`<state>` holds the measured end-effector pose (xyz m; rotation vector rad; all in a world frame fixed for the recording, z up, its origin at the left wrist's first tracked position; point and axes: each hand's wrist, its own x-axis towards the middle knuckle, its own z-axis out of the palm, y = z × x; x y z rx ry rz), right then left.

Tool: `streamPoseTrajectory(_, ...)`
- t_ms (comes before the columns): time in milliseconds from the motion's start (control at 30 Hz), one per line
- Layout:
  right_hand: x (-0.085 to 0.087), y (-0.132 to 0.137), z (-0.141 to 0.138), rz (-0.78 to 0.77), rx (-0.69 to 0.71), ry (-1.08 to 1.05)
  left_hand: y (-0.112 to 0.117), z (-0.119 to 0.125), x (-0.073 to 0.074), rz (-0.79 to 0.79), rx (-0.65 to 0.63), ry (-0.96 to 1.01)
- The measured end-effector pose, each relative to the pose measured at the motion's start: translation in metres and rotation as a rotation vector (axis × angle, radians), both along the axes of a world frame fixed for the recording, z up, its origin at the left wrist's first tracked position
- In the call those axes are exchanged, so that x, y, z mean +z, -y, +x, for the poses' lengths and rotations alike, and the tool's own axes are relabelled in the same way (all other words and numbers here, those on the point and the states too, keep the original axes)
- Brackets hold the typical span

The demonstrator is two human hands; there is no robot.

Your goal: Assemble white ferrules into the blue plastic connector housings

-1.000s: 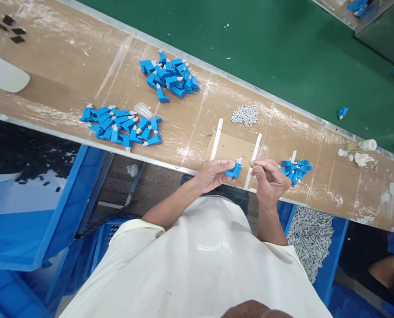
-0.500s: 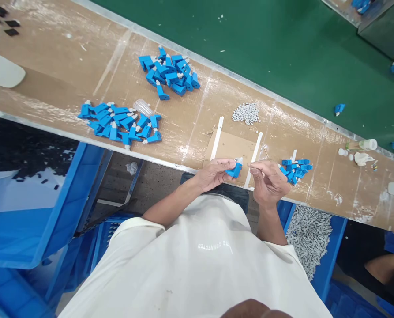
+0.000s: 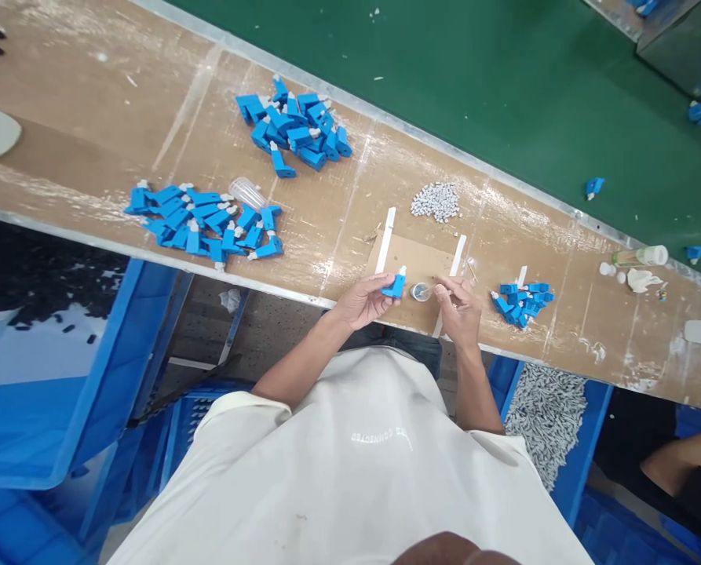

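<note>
Left hand: forearm comes up from the lower left, wrist near the worktop edge, fingers curled and pinched on a small blue connector, its white tip pointing up and away. The piece is held just above the cardboard pad, between two white strips.

Right hand: forearm rises nearly straight from the body, hand bent over at the wrist, fingertips closed on a thin stick. The stick's far end reaches a small round cap on the pad, just right of the connector. The hands are near each other but apart.

Around them: a small pile of blue connectors just right of the right hand, two larger blue piles well to the left, and a heap of grey bits beyond the pad.
</note>
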<state>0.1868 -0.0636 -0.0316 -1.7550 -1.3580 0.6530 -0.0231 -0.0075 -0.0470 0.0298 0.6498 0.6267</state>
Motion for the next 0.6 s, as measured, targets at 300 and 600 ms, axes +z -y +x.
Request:
streamPoseTrajectory(300, 0.007, -0.099, 0.048, -0.115, -0.051, 0.268, 0.003, -0.002, -0.012, 0.071, 0.01, 0.114)
streamPoseTrajectory(600, 0.016, -0.115, 0.052, -0.399, -0.026, 0.503, 0.006, 0.001, -0.018, 0.169, -0.042, 0.157)
